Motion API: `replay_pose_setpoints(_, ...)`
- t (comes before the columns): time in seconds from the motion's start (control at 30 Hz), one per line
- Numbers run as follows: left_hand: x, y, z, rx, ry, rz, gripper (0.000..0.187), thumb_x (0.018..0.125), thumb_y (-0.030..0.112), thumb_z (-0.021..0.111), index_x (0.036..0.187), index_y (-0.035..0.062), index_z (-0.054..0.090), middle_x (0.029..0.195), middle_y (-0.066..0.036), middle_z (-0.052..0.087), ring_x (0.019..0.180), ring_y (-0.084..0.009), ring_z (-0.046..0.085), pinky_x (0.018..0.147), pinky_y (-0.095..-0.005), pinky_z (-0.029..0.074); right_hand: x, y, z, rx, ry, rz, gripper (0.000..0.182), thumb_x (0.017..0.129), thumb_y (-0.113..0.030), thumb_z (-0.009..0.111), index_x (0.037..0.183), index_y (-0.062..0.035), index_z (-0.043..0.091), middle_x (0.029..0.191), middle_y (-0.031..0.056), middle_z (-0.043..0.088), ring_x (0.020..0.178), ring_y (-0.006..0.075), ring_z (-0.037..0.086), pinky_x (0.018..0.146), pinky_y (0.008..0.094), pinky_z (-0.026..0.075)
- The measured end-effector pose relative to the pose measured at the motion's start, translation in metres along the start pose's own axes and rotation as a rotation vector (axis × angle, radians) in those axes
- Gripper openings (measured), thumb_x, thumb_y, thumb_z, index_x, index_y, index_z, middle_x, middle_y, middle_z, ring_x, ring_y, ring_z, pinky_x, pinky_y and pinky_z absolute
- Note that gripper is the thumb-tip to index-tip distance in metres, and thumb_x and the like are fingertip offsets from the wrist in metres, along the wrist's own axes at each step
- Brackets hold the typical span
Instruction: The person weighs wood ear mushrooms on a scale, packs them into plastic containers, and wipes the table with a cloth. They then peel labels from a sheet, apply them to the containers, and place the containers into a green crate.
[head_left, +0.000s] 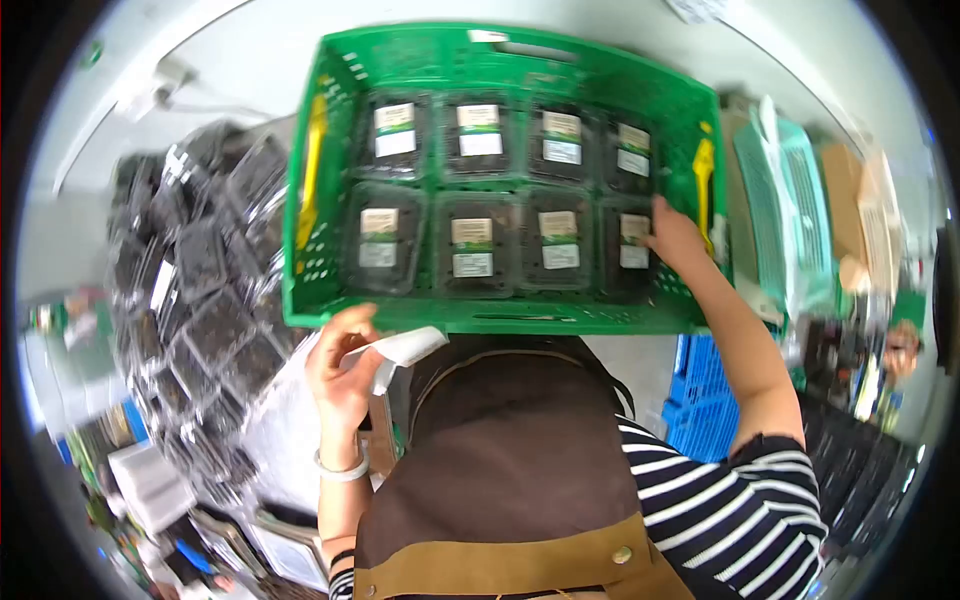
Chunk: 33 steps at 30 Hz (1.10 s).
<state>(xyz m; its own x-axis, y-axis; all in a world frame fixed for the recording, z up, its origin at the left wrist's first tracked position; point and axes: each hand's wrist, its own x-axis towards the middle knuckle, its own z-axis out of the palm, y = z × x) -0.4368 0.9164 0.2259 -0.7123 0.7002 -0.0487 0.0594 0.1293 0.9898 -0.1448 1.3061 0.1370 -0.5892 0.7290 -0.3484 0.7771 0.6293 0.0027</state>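
My left hand [345, 365], at the crate's near left corner, pinches a curled white paper strip [412, 346]. Inside the green crate [500, 325] lie two rows of clear lidded plastic punnets with dark contents, each bearing a green-and-white label. My right hand [678, 238] reaches in at the right end, thumb and fingers closed on the right edge of the near-row end punnet [628, 275]. Just beyond its fingertips is the far-row end punnet [628, 180]. What is under the right fingers is partly hidden.
A large heap of similar punnets [215, 330] lies left of the crate. Teal baskets [785, 210] and brown cardboard [843, 200] stand to the right. Below the crate's right side is a blue crate [700, 400]. Yellow handles [704, 185] mark the green crate's ends.
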Motion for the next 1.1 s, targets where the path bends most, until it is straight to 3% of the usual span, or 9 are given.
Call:
replay_pose_setpoints(0.17,-0.031,-0.017,-0.019,0.186,0.081,0.033,0.017,0.072,-0.009,0.065,0.085,0.0002,0.069,0.09,-0.009,0.063,0.08,-0.0191,0.058,0.074,-0.0279,0.047,0.005,0.013,0.036,0.172,-0.064,-0.079,0.093,0.072,-0.027,0.076,0.139,0.0079,0.023,0.106,0.031,0.062,0.1,0.0439,0.061,0.084,0.0465,0.05)
replay_pose_setpoints(0.23,-0.046,-0.023,-0.015,0.208,0.238,0.018,0.015,0.072,-0.01,0.065,0.083,0.0011,0.069,0.091,-0.008,0.063,0.082,-0.0205,0.059,0.076,-0.0291,0.047,0.007,-0.015,-0.002,0.325,-0.436,0.128,0.089,0.072,-0.03,0.077,0.137,0.0095,0.03,0.105,0.0303,0.062,0.098,0.0407,0.063,0.083,0.0459,0.05)
replay_pose_setpoints(0.33,-0.071,-0.048,-0.013,-0.017,0.382,-0.169,0.009,0.083,-0.008,0.061,0.087,-0.0003,0.059,0.095,-0.008,0.063,0.087,-0.0155,0.059,0.08,-0.0282,0.049,0.007,-0.037,-0.036,-0.303,-0.27,-0.169,0.074,0.077,-0.029,0.073,0.134,0.0047,0.04,0.101,0.0251,0.065,0.091,0.0368,0.065,0.079,0.0441,0.051)
replay_pose_setpoints(0.47,-0.092,-0.06,0.005,-0.303,0.575,-0.202,0.013,0.088,-0.009,0.056,0.097,0.0006,0.055,0.099,-0.007,0.062,0.089,-0.011,0.058,0.079,-0.0242,0.048,-0.023,-0.163,-0.105,0.36,0.057,-0.727,0.041,0.085,-0.016,0.066,0.124,-0.0058,0.056,0.102,0.0135,0.067,0.09,0.0305,0.064,0.08,0.0384,0.051)
replay_pose_setpoints(0.57,-0.098,-0.047,0.019,-0.228,0.571,-0.234,0.019,0.089,-0.009,0.053,0.103,0.0009,0.061,0.097,-0.004,0.061,0.088,-0.0082,0.058,0.077,-0.0224,0.047,-0.068,-0.26,-0.107,0.569,-0.154,-1.25,0.04,0.077,-0.012,0.075,0.114,-0.0039,0.06,0.107,0.0144,0.063,0.095,0.0295,0.062,0.081,0.0366,0.05)
replay_pose_setpoints(0.67,-0.117,-0.054,0.031,-0.247,0.578,-0.235,0.014,0.087,-0.008,0.056,0.095,0.0004,0.064,0.088,-0.001,0.064,0.078,-0.0061,0.058,0.07,-0.0221,0.047,-0.099,-0.319,-0.054,0.631,-0.353,-1.357,0.041,0.08,-0.018,0.073,0.115,-0.0037,0.056,0.102,0.0152,0.062,0.097,0.0336,0.059,0.08,0.0409,0.048)
replay_pose_setpoints(0.77,-0.145,-0.081,0.025,-0.085,0.628,-0.346,0.008,0.084,0.002,0.065,0.091,-0.0008,0.063,0.08,-0.006,0.067,0.077,-0.009,0.061,0.069,-0.026,0.048,-0.114,-0.341,-0.017,0.57,-0.794,-0.973,0.023,0.085,-0.016,0.07,0.101,-0.0011,0.061,0.087,0.0132,0.066,0.076,0.0194,0.064,0.068,0.0311,0.048)
replay_pose_setpoints(1.0,-0.177,-0.165,-0.021,0.013,0.684,-0.647,0.016,0.088,0.012,0.063,0.084,-0.004,0.064,0.075,-0.014,0.064,0.068,-0.0152,0.059,0.065,-0.0316,0.047,-0.131,-0.405,0.085,1.195,-0.949,-0.519,0.012,0.091,-0.008,0.063,0.098,0.0008,0.06,0.087,0.0025,0.063,0.08,0.0075,0.058,0.073,0.0224,0.046)
replay_pose_setpoints(1.1,-0.185,-0.193,-0.054,0.115,0.864,-0.313,0.019,0.091,0.015,0.059,0.091,-0.0034,0.065,0.085,-0.016,0.066,0.081,-0.0255,0.063,0.075,-0.0356,0.048,-0.131,-0.454,0.138,1.207,-0.844,-0.507,0.015,0.089,-0.01,0.065,0.098,0.0017,0.061,0.082,0.003,0.064,0.072,0.007,0.058,0.065,0.0232,0.046)
